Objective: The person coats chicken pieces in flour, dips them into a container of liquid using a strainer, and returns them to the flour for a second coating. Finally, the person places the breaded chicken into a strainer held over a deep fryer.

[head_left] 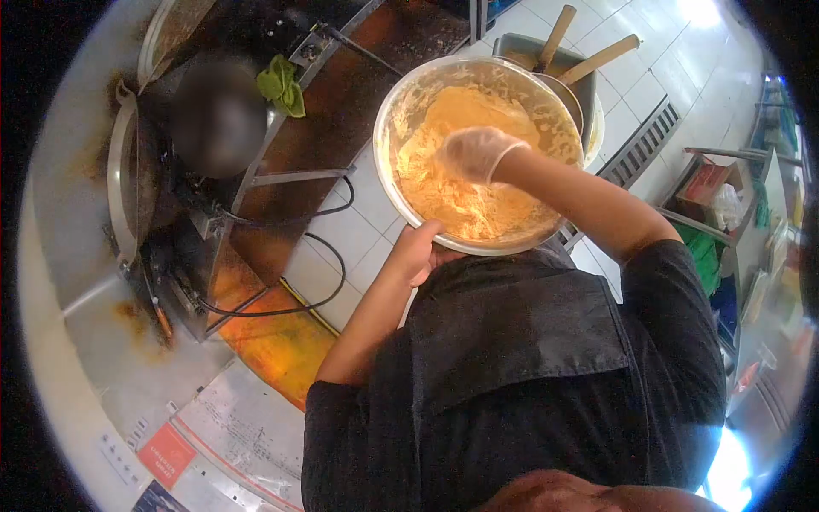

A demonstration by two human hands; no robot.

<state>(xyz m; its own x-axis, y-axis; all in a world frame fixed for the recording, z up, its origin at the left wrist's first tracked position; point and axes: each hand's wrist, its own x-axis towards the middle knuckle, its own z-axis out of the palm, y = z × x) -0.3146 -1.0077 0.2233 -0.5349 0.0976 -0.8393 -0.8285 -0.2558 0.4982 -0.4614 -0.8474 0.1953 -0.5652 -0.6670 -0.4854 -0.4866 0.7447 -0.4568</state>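
A large metal bowl [386, 175] is tilted in front of my body, with orange-yellow powdery mix [478, 111] inside and clumps stuck to its wall. My left hand [415, 253] grips the bowl's near left rim, thumb over the edge. In a clear glove, my right hand [482, 155] is down in the mix at the middle of the bowl. Its fingers are blurred and partly hidden, so whether they hold any mix cannot be made out.
On the left are a stove frame [294, 177] with a dark round pan [217, 115], a green cloth [281, 85] and black hoses. Behind the bowl, a grey tub [512, 43] has wooden handles [601, 60] over it. A floor grate [653, 136] and shelves lie right.
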